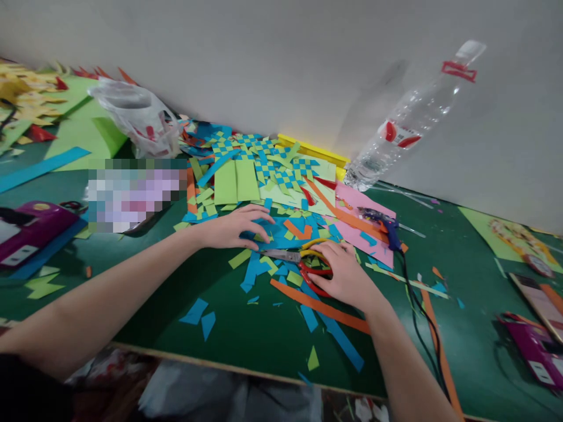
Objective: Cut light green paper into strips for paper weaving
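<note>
I'm watching through the head camera, and both forearms reach in over the green table [149, 310]. The left arm stretches far across from the lower left, its hand [240, 228] palm down, fingers spread and slightly bent. Nothing in that grip: it's open over the blue paper [279, 228], though I can't tell how firmly the fingertips touch. Now the right: that forearm climbs from the lower right, and the hand [338, 269] is curled round the scissors [288, 256], thumb by the red handle, fingers over the yellow one. The scissors lie among the paper scraps, blades pointing left, tip just beside the left fingers. Just below, an orange strip [323, 306] runs towards the right wrist; beyond the hands, there's the blue-and-green woven paper [285, 176].
</note>
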A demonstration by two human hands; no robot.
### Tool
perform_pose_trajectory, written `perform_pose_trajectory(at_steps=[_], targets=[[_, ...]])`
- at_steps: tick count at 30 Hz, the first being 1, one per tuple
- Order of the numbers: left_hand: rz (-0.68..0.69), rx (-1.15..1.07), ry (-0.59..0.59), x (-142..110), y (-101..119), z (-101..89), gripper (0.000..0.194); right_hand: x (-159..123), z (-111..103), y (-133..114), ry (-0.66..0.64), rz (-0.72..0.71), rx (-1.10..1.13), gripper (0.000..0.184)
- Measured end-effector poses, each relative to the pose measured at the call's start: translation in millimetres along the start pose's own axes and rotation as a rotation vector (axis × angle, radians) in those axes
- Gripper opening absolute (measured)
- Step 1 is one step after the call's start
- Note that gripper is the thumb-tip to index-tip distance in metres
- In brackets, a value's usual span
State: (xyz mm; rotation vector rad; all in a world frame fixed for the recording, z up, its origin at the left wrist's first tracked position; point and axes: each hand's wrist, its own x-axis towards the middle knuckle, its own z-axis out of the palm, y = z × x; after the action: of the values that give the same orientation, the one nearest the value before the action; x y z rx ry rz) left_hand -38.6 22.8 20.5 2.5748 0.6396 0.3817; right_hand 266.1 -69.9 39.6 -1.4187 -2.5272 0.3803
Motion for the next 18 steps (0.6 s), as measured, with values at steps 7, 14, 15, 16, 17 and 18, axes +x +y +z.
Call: perform_pose_trajectory(at_steps=[7, 14, 15, 16, 17, 18], targets=[[0.017, -0.004, -0.009, 0.5, -3.1, 2.4, 0.018, -0.2, 0.5, 0.1, 0.006, -0.014, -0.006, 0.035], [0.027, -0.008, -0.019, 1.3, -6.2, 2.1, 0.018, 0.2, 1.9, 1.9, 0.012, -0.016, -0.020, 0.036], [0.030, -0.005, -0.020, 1.1, -7.0, 2.1, 0.019, 0.3, 2.0, 2.1, 0.012, -0.017, -0.022, 0.036], [0.034, -0.003, -0.018, 0.9, -7.8, 2.2, 0.020, 0.3, 2.0, 2.3, 0.014, -0.020, -0.023, 0.036], [0.038, -0.003, -0.014, 0.7, -8.4, 2.3, 0.021, 0.2, 2.1, 2.6, 0.017, -0.023, -0.024, 0.036], [0.041, -0.005, -0.010, 0.6, -8.7, 2.3, 0.021, 0.0, 2.1, 3.0, 0.022, -0.025, -0.025, 0.036]])
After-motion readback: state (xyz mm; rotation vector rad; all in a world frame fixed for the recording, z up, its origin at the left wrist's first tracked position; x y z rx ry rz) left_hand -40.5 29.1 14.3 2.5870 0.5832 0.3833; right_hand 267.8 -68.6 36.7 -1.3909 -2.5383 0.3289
